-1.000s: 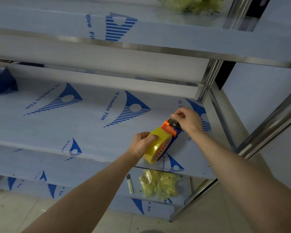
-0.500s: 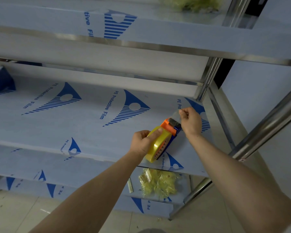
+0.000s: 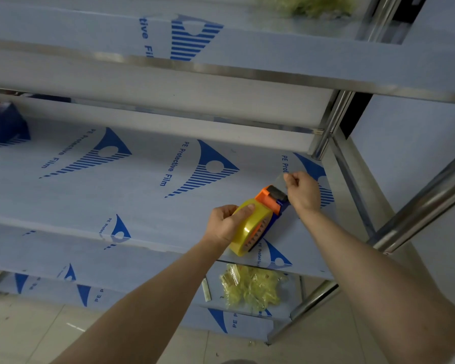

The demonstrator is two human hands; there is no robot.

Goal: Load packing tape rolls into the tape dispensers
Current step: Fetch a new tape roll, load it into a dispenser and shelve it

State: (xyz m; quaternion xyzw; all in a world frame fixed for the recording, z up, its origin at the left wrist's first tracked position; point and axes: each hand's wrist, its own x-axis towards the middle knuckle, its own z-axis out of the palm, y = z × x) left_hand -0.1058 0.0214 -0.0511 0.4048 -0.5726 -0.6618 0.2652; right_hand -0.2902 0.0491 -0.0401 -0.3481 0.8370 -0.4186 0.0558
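The yellow tape roll [image 3: 247, 233] is being gripped by the left hand [image 3: 223, 223] on the dispenser [image 3: 269, 199], near the front edge of the shelf [image 3: 153, 206]. The clear tape end [image 3: 281, 179] is being pinched by the right hand [image 3: 304, 191]. Wide shelf is spreading leftward.

yellow tape roll [image 3: 250, 227], orange-and-blue dispenser [image 3: 269, 199]

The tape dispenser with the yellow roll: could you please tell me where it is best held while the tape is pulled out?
Probably hold the tape dispenser around its yellow roll, coming from the near left, as the left hand does. The round rim fits curled fingers and stays clear of the orange cutter head at the far end, where the right hand pinches the tape end.
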